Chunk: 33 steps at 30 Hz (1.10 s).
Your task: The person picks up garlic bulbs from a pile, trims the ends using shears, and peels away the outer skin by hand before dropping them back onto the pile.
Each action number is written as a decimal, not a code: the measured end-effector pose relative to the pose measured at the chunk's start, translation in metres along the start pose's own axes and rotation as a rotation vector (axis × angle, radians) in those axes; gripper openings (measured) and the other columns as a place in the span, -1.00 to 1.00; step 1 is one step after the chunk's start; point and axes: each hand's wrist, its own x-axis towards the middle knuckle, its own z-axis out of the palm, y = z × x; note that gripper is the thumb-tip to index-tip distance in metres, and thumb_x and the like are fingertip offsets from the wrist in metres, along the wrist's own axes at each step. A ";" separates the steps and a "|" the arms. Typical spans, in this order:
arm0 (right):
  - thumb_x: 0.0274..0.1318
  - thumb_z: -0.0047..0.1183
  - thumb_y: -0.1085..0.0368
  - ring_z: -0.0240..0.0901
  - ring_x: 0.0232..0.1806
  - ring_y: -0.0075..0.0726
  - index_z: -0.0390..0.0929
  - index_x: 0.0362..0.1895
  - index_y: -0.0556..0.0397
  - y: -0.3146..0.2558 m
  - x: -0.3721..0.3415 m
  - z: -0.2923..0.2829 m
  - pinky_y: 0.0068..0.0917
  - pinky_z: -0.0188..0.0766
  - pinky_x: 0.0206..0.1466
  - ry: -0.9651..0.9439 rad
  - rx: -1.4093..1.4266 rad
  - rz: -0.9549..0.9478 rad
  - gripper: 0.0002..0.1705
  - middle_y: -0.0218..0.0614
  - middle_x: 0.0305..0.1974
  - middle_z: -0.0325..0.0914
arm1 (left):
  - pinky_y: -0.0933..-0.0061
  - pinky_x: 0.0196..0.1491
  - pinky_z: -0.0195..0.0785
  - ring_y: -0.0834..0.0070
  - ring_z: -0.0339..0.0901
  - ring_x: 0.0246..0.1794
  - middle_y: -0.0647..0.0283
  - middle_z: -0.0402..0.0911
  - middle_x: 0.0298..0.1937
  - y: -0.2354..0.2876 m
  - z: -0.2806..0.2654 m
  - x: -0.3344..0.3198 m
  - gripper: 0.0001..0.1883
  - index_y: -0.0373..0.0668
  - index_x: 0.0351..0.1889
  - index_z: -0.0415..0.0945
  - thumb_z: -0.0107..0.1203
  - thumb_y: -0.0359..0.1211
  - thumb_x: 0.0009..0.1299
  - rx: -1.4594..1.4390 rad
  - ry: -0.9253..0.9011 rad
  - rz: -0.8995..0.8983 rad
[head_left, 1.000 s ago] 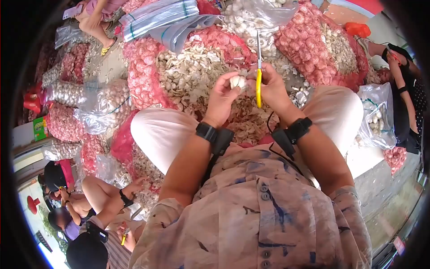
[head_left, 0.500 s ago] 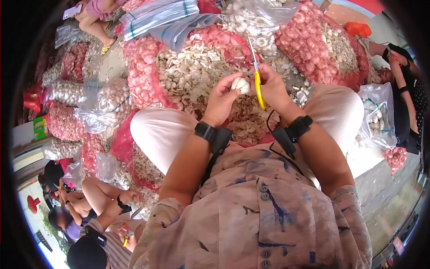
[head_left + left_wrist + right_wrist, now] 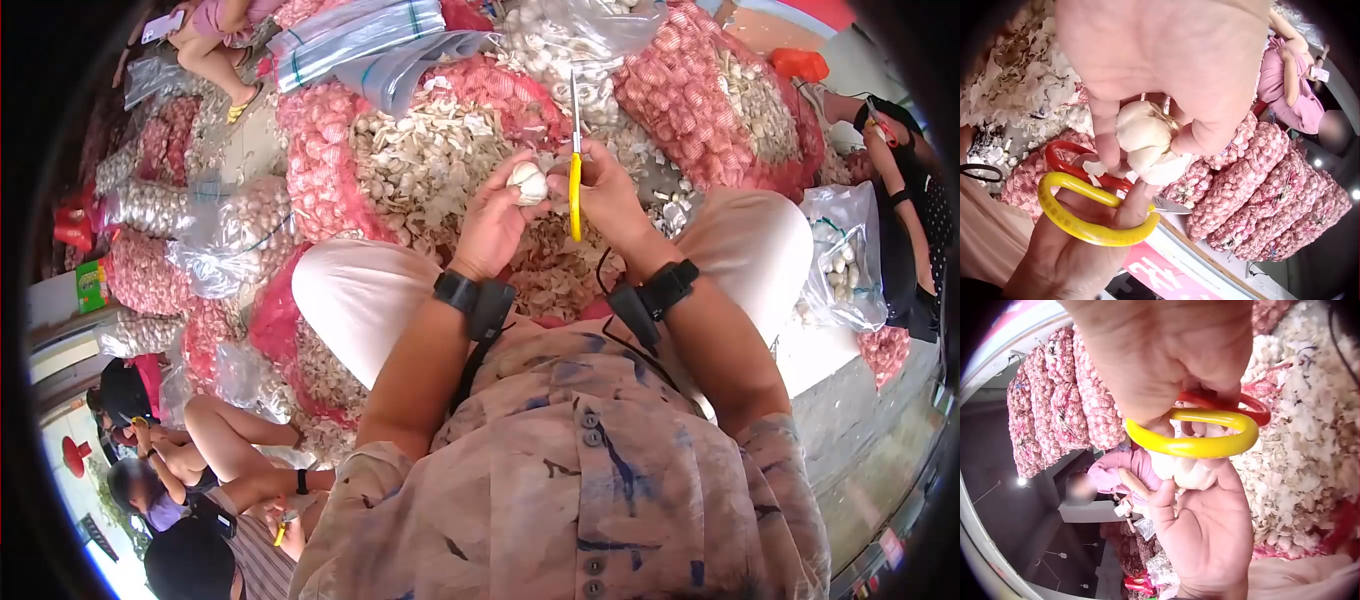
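And here are both forearms angling inward, black straps on the wrists, the two hands meeting above a heap of papery skins between pale-trousered knees! The left hand is up and narrow, thumb and fingers pinching a white garlic bulb, which sits just beside the right hand. That right hand curls round the scissors, yellow and red handles in its grip, blades pointing away from the body. The left wrist view has a right fingertip right up at the bulb's underside, seemingly touching.
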 end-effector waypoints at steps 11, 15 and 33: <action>0.03 0.16 0.53 0.40 -0.42 -0.61 0.45 -0.03 0.10 0.022 0.007 -0.010 -0.56 0.36 -0.41 0.068 -0.122 0.022 -0.64 -0.44 -0.38 0.52 | 0.22 0.23 0.39 0.37 0.48 0.17 0.15 0.47 0.24 -0.005 -0.001 0.000 -0.52 -0.22 0.39 0.26 -0.12 -0.40 0.49 -0.005 -0.040 -0.066; 0.06 0.17 0.48 0.39 -0.40 -0.60 0.42 0.06 0.13 0.031 0.013 -0.022 -0.54 0.36 -0.40 0.199 -0.191 0.015 -0.57 -0.43 -0.37 0.52 | 0.20 0.28 0.35 0.41 0.47 0.16 0.20 0.48 0.19 -0.002 -0.001 0.000 -0.52 -0.22 0.37 0.26 -0.07 -0.41 0.49 -0.034 -0.019 -0.052; 0.01 0.25 0.43 0.48 -0.30 -0.48 0.44 0.05 0.08 0.033 0.009 -0.004 -0.46 0.47 -0.16 0.144 -0.274 -0.150 -0.53 -0.30 -0.32 0.56 | 0.45 0.24 0.35 0.52 0.43 0.15 0.24 0.46 0.14 -0.011 0.006 0.001 -0.46 -0.20 0.32 0.22 0.01 -0.68 0.39 0.424 0.154 0.094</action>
